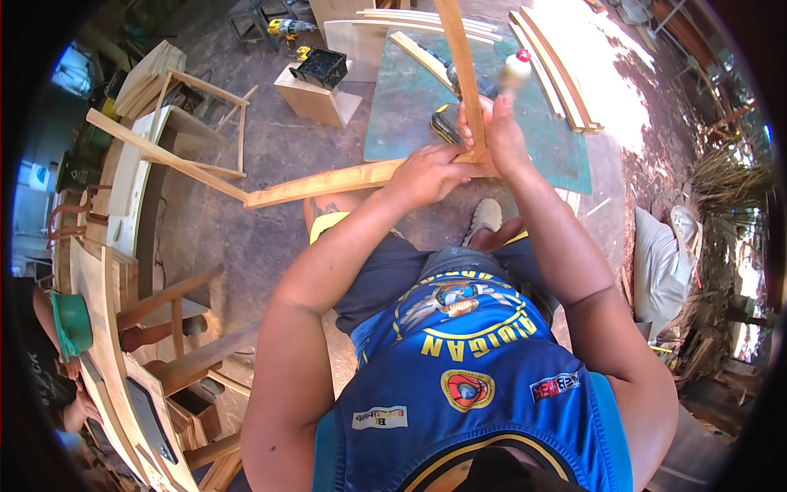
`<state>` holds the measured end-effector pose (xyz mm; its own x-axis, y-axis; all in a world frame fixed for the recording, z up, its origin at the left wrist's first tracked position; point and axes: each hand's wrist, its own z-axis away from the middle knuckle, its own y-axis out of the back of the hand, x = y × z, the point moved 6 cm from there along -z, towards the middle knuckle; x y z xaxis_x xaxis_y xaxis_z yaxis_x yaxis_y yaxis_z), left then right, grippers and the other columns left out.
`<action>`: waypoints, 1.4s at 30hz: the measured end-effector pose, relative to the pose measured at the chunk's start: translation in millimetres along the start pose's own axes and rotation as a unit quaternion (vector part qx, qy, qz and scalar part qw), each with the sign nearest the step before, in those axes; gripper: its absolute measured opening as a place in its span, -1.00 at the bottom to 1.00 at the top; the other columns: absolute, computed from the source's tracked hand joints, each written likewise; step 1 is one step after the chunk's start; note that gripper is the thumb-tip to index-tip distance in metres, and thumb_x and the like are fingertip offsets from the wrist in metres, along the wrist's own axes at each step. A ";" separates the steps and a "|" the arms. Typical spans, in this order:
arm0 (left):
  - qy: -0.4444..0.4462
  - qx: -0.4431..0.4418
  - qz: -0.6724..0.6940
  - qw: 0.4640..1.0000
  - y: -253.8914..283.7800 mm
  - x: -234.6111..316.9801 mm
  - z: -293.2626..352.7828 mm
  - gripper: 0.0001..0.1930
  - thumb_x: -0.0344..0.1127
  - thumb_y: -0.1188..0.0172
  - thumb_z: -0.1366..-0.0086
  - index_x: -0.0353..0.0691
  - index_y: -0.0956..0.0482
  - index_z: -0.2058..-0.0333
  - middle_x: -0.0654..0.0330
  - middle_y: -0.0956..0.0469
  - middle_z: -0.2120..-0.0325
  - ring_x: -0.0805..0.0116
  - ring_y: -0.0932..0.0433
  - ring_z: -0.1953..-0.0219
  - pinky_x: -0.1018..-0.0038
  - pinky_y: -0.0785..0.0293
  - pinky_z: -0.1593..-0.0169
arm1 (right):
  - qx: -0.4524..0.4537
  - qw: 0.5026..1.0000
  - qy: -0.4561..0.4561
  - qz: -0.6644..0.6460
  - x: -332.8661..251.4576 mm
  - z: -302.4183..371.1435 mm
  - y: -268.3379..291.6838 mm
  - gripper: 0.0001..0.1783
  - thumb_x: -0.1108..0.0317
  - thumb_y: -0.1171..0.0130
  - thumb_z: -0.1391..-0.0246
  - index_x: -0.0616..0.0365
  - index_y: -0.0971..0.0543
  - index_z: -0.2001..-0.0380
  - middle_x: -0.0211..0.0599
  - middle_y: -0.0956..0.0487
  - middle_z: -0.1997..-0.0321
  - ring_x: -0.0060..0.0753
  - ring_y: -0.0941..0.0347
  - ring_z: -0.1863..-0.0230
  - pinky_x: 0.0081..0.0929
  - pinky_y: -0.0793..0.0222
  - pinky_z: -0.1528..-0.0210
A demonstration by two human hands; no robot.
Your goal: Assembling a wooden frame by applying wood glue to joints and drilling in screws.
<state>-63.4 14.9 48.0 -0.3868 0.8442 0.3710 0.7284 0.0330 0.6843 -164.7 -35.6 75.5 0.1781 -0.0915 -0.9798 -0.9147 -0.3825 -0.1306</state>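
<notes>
I hold a U-shaped frame of pale wooden strips. Its long middle strip (328, 182) crosses in front of my knees, with a side strip (168, 158) angling away at its left end. At its right end another side strip (461, 57) rises toward the top edge. My left hand (430, 174) is closed over the middle strip near that right corner. My right hand (498, 138) wraps the base of the right side strip, thumb pointing up. Just beyond the thumb is a pale bottle with a red cap (522, 57), its lower part blurred. A yellow-and-black power tool (447, 123) lies partly hidden behind my right hand.
A green board (402, 123) lies ahead, with long wooden strips (557, 74) at its right. Front left, a black crate (321, 68) sits on a wooden box, near a yellow drill (291, 27). A person with a green cap (71, 324) works at a bench far left. A pale sack (660, 266) stands right.
</notes>
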 end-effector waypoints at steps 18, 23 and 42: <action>0.301 -0.144 -0.125 0.934 9.0 -20.7 20.5 -0.65 -0.16 -0.33 0.01 -0.14 -0.55 0.24 0.08 -0.59 0.36 0.08 -0.56 0.23 0.18 -0.46 0.12 | -0.201 0.977 -0.025 0.064 -29.7 -3.9 -21.1 -0.04 -0.60 0.29 0.05 0.22 -0.46 0.28 -0.40 -0.42 0.46 -0.57 -0.33 0.44 -0.57 -0.27 0.32; 0.281 -0.169 -0.168 0.930 -1.5 -15.9 32.6 -0.75 -0.23 -0.24 0.01 -0.15 -0.57 0.31 0.06 -0.60 0.36 0.09 -0.57 0.22 0.20 -0.47 0.13 | -0.426 0.901 -0.074 -0.018 -34.9 3.6 -59.5 -0.27 -0.35 -0.17 0.10 0.24 -0.49 0.39 -0.38 -0.45 0.53 -0.59 -0.38 0.50 -0.61 -0.31 0.39; 0.345 -0.235 -0.112 0.902 -11.7 -24.0 44.3 -0.65 -0.24 -0.25 0.11 -0.03 -0.60 0.24 0.07 -0.60 0.31 0.07 -0.57 0.19 0.19 -0.49 0.12 | -0.124 0.977 -0.097 0.142 -15.9 16.1 -39.1 -0.53 0.00 -0.21 -0.06 0.08 -0.40 0.73 -0.58 -0.29 0.77 -0.66 -0.14 0.72 -0.54 -0.05 0.67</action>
<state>-37.6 18.0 3.3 -0.8719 0.3058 0.3825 0.3316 -0.2060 0.9207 -137.6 -4.4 93.7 -0.1650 -0.0600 -0.9845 -0.7968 -0.5802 0.1689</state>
